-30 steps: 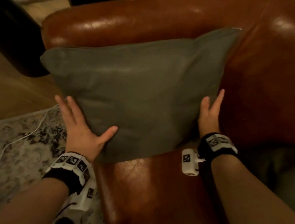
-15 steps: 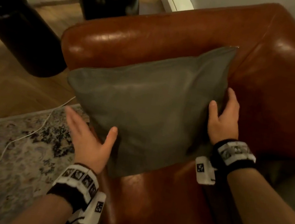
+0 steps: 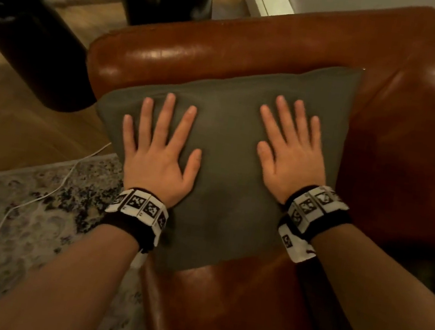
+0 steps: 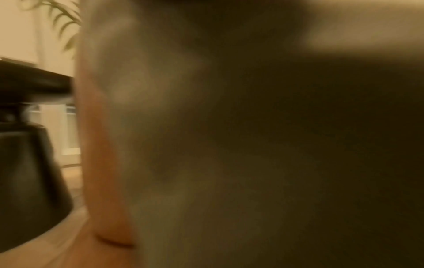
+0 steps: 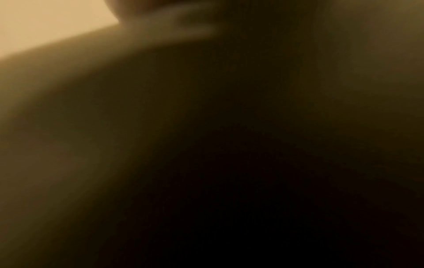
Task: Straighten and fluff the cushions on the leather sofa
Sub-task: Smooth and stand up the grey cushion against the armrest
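Pressing flat: left hand [image 3: 157, 156] and right hand [image 3: 291, 158] laid palm-down on grey cushion [image 3: 223, 193], fingers spread straight, nothing clamped, likely so filling is evened. Cushion propped in sofa [image 3: 422, 151] corner, top corner toward 1 o'clock, armrest [image 3: 199, 50] at 12. Wrist views blurred.

Home living room: leather sofa [image 3: 296, 50], patterned rug [image 3: 23, 207], wood floor [image 3: 7, 121].

No readable text appears anywhere; the wristbands [image 3: 140, 205] at lower centre carry only black-and-white square marker patterns.
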Motion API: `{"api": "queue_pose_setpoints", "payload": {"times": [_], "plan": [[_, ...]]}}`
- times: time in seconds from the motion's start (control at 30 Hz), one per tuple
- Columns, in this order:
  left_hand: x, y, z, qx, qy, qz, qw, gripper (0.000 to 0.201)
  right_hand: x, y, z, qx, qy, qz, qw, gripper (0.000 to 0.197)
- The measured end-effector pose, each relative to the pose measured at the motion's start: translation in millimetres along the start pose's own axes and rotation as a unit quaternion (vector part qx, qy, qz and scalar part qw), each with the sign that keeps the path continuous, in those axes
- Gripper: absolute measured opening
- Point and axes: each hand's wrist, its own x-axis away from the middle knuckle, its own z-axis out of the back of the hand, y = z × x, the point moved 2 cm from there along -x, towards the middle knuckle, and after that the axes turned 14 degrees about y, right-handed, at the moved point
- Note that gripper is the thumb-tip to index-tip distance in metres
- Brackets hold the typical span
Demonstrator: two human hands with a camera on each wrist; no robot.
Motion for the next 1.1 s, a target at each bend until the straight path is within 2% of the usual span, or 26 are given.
{"api": "queue_pose_setpoints", "payload": {"times": [0.13,0.23,0.3,0.37,0.43,0.5,0.53,0.67,0.77,0.83,0.87,0.97,1.03,1.1], "plan": [[-0.3,-7.0,0.6,0.005,-0.020,0.022,1.000,0.069,-11.3,53.3,0.5,-0.003,-0.045,-0.175,0.984,0.060],[0.2,-2.5,2.9,0.002,-0.034,0.022,0.999,0.070,-13.4,70.6,6.2,-0.015,-0.086,-0.207,0.974,0.062],[1.5,1.5,9.3,0.005,-0.035,0.038,0.999,0.070,-14.7,60.6,18.1,-0.024,-0.084,-0.215,0.973,0.064],[2.4,15.1,18.9,0.017,-0.024,0.043,0.999,0.072,-14.1,30.1,30.3,-0.035,-0.051,-0.174,0.983,0.068],[4.2,38.3,23.7,0.032,-0.022,-0.003,0.999,0.071,-11.7,-15.5,35.5,-0.047,-0.026,-0.067,0.996,0.065],[1.4,51.5,19.6,0.030,-0.025,-0.054,0.998,0.067,-15.1,-37.9,27.0,-0.028,-0.045,0.020,0.998,0.060],[-3.4,48.6,15.3,0.021,-0.029,-0.054,0.998,0.066,-21.5,-32.2,21.7,-0.017,-0.062,0.026,0.998,0.058],[-21.4,2.2,6.7,0.000,-0.032,0.025,0.999,0.069,-33.4,51.3,9.1,0.005,-0.109,-0.137,0.985,0.061],[-23.6,-10.8,7.8,-0.005,-0.042,0.015,0.999,0.070,-27.7,80.3,16.1,0.013,-0.136,-0.195,0.971,0.063],[-22.4,-8.6,6.7,-0.002,-0.044,0.016,0.999,0.069,-20.1,59.0,24.2,0.000,-0.106,-0.219,0.970,0.065],[-21.4,-7.9,5.8,-0.003,-0.044,0.017,0.999,0.069,-12.1,38.4,26.6,-0.004,-0.081,-0.209,0.975,0.066],[-20.2,-9.6,2.9,0.001,-0.035,0.012,0.999,0.068,37.2,-54.7,26.4,-0.036,-0.047,-0.076,0.995,0.070],[-19.5,-11.7,0.5,0.005,-0.025,0.006,1.000,0.068,68.6,-91.8,15.2,-0.046,-0.053,-0.029,0.997,0.066],[-19.7,-11.9,-2.5,0.007,-0.011,0.002,1.000,0.068,86.8,-81.0,-0.5,-0.047,-0.032,-0.089,0.994,0.066]]}}
